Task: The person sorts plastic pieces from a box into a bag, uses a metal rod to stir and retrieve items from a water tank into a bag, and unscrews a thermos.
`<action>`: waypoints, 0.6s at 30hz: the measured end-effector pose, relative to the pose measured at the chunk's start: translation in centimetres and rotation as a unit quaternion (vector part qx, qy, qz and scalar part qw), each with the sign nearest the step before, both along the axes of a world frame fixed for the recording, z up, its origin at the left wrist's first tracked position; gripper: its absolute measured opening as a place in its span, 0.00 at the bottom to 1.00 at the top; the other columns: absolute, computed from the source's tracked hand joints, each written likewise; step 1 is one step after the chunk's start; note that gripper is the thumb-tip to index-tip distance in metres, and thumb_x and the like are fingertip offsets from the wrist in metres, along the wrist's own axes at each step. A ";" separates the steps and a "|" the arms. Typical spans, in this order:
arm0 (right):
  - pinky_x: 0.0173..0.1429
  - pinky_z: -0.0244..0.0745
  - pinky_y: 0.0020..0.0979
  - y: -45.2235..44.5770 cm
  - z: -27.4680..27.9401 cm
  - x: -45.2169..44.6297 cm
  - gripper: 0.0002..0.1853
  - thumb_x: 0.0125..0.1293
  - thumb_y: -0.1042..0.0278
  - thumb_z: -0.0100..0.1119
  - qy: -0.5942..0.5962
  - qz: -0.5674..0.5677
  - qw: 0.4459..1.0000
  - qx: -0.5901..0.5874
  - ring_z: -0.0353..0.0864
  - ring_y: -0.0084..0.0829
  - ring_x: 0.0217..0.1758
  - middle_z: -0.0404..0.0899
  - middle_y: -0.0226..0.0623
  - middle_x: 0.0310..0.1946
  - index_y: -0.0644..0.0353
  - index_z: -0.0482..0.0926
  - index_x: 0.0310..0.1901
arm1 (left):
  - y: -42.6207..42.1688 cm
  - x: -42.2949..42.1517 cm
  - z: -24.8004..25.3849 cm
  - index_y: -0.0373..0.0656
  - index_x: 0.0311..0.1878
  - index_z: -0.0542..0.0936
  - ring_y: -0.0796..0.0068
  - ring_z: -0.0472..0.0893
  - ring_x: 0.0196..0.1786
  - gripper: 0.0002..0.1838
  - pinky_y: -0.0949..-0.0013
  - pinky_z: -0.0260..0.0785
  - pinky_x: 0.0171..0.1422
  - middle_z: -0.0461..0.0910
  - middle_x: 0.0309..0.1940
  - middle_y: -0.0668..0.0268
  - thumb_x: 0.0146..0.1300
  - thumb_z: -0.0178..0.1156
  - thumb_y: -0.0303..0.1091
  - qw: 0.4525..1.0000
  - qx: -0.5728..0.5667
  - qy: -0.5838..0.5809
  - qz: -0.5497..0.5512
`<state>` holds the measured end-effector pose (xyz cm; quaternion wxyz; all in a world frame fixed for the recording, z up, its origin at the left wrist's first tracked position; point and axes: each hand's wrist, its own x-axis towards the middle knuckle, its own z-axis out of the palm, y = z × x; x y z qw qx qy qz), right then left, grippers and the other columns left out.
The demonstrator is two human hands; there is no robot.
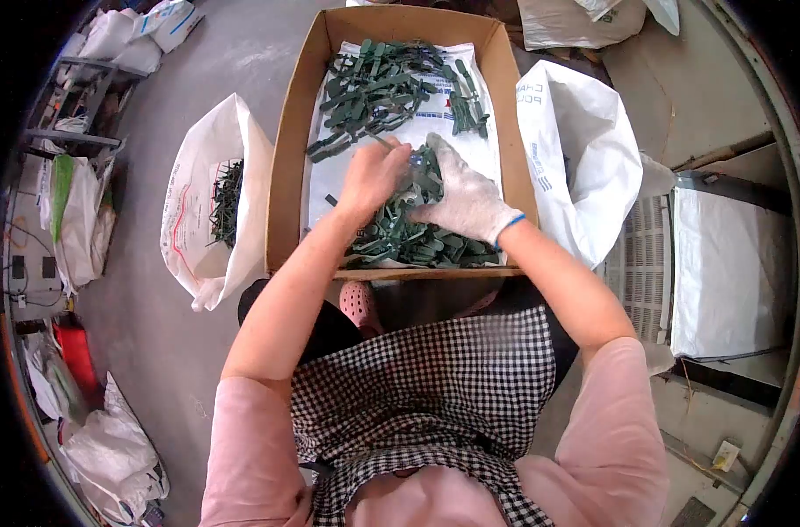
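A cardboard box [285,167] in front of me holds loose, flat, dark green plastic pieces [378,83] on a white printed sack. My bare left hand [375,176] is over the middle of the box, slightly blurred. Its fingers are pinched together, and a thin green piece seems to stick out at their tips. My right hand [466,195], in a whitish glove, curves thumb and fingers around a bunch of green plastic pieces [424,180] beside the left hand. More green pieces [430,246] are heaped under both hands at the near side. A neater bundle [463,114] rests at the upper right.
An open white sack [242,140] with dark thin pieces [228,202] stands left of the box. Another open white sack [584,167] touches its right side. Filled bags and a metal rack [83,101] line the far left. A white panel [725,272] is at the right.
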<state>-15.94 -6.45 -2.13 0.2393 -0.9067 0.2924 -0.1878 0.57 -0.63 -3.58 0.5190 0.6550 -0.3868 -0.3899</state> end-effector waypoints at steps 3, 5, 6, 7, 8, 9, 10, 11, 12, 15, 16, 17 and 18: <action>0.57 0.70 0.32 -0.7 -0.3 0.4 0.42 0.42 0.56 0.75 -0.009 0.055 0.959 0.277 0.76 0.35 0.51 0.77 0.42 0.46 0.63 0.63 0.57 | 0.9 -1.5 -0.2 0.45 0.33 0.74 0.84 0.63 0.16 0.09 0.81 0.54 0.18 0.67 0.17 0.75 0.67 0.55 0.38 0.891 -0.015 0.453 -0.005; 0.58 0.68 0.30 -0.5 -0.3 0.6 0.34 0.44 0.61 0.75 0.001 0.088 0.941 0.325 0.74 0.30 0.50 0.77 0.37 0.47 0.62 0.71 0.53 | 0.7 -2.5 0.5 0.45 0.33 0.74 0.85 0.64 0.16 0.09 0.82 0.53 0.17 0.67 0.17 0.75 0.66 0.56 0.38 0.876 -0.027 0.482 0.022; 0.58 0.68 0.30 -0.2 -0.5 0.6 0.32 0.44 0.63 0.74 -0.031 0.095 0.953 0.286 0.74 0.29 0.48 0.78 0.36 0.46 0.62 0.72 0.52 | 0.5 -3.0 1.5 0.45 0.34 0.73 0.85 0.64 0.16 0.09 0.82 0.52 0.16 0.67 0.17 0.74 0.66 0.57 0.38 0.858 -0.037 0.510 0.050; 0.53 0.71 0.32 -0.7 -1.9 1.0 0.28 0.45 0.64 0.73 -0.096 0.108 0.933 0.329 0.76 0.29 0.44 0.79 0.35 0.41 0.63 0.74 0.49 | 0.5 -3.3 3.2 0.45 0.34 0.73 0.84 0.64 0.16 0.09 0.82 0.53 0.18 0.67 0.17 0.76 0.66 0.57 0.38 0.875 -0.027 0.480 0.056; 0.52 0.72 0.33 -1.5 -2.4 0.8 0.25 0.46 0.66 0.70 -0.016 0.070 0.958 0.278 0.78 0.32 0.43 0.81 0.39 0.39 0.64 0.75 0.47 | 0.0 -1.3 0.8 0.44 0.32 0.73 0.85 0.64 0.16 0.10 0.80 0.57 0.20 0.67 0.15 0.76 0.65 0.58 0.38 0.908 -0.036 0.418 0.009; 0.51 0.73 0.35 -1.8 -2.4 0.7 0.24 0.48 0.66 0.67 -0.011 0.054 0.973 0.226 0.79 0.37 0.43 0.81 0.43 0.37 0.64 0.76 0.48 | -0.2 0.0 1.2 0.42 0.31 0.72 0.80 0.66 0.17 0.11 0.76 0.59 0.22 0.69 0.15 0.73 0.64 0.58 0.38 0.985 -0.005 0.170 -0.032; 0.51 0.73 0.37 -2.2 -2.3 0.7 0.23 0.49 0.66 0.65 -0.008 0.040 0.984 0.171 0.81 0.42 0.43 0.81 0.48 0.36 0.64 0.76 0.48 | -0.1 0.9 1.6 0.41 0.30 0.72 0.74 0.67 0.17 0.12 0.72 0.62 0.23 0.70 0.14 0.70 0.64 0.59 0.38 0.993 0.025 -0.091 -0.072; 0.48 0.74 0.42 -2.7 -2.1 0.5 0.22 0.51 0.64 0.61 0.130 0.004 0.988 0.086 0.80 0.52 0.42 0.80 0.53 0.35 0.64 0.75 0.48 | 0.4 1.4 0.7 0.38 0.31 0.72 0.58 0.73 0.20 0.10 0.61 0.66 0.27 0.74 0.16 0.60 0.62 0.57 0.34 0.921 -0.080 -0.371 -0.095; 0.45 0.74 0.45 -3.0 -2.5 0.5 0.21 0.52 0.62 0.61 0.196 0.003 0.980 0.020 0.79 0.53 0.39 0.80 0.54 0.31 0.63 0.74 0.46 | 1.1 2.0 0.1 0.38 0.34 0.73 0.47 0.77 0.27 0.06 0.53 0.69 0.33 0.76 0.20 0.52 0.61 0.53 0.31 0.836 -0.050 -0.527 -0.144; 0.49 0.73 0.47 -3.5 -5.7 1.0 0.14 0.60 0.64 0.52 0.377 -0.028 0.925 -0.046 0.80 0.44 0.48 0.80 0.50 0.41 0.55 0.76 0.47 | 2.7 4.9 -0.6 0.38 0.37 0.75 0.48 0.80 0.32 0.07 0.51 0.71 0.37 0.80 0.28 0.50 0.61 0.50 0.29 0.788 0.078 -0.594 -0.142; 0.49 0.73 0.47 -3.2 -6.0 1.4 0.14 0.60 0.64 0.52 0.377 -0.025 0.925 -0.046 0.80 0.44 0.48 0.80 0.50 0.41 0.55 0.76 0.47 | 3.2 6.7 0.4 0.38 0.38 0.75 0.48 0.80 0.33 0.08 0.51 0.72 0.37 0.80 0.31 0.50 0.61 0.49 0.30 0.770 0.172 -0.602 -0.121; 0.52 0.70 0.48 -1.9 -6.4 1.5 0.15 0.61 0.64 0.50 0.348 0.040 0.926 -0.138 0.76 0.44 0.53 0.77 0.48 0.47 0.51 0.76 0.50 | 4.3 9.0 1.1 0.38 0.40 0.75 0.48 0.80 0.37 0.09 0.52 0.72 0.41 0.80 0.31 0.48 0.60 0.51 0.30 0.810 0.207 -0.549 -0.024; 0.56 0.65 0.49 -1.4 -7.8 2.1 0.18 0.60 0.64 0.50 0.309 0.110 0.924 -0.198 0.69 0.43 0.58 0.71 0.44 0.53 0.45 0.74 0.53 | 5.7 11.7 1.3 0.37 0.43 0.76 0.49 0.80 0.41 0.11 0.52 0.73 0.45 0.80 0.32 0.46 0.60 0.52 0.31 0.835 0.240 -0.489 0.072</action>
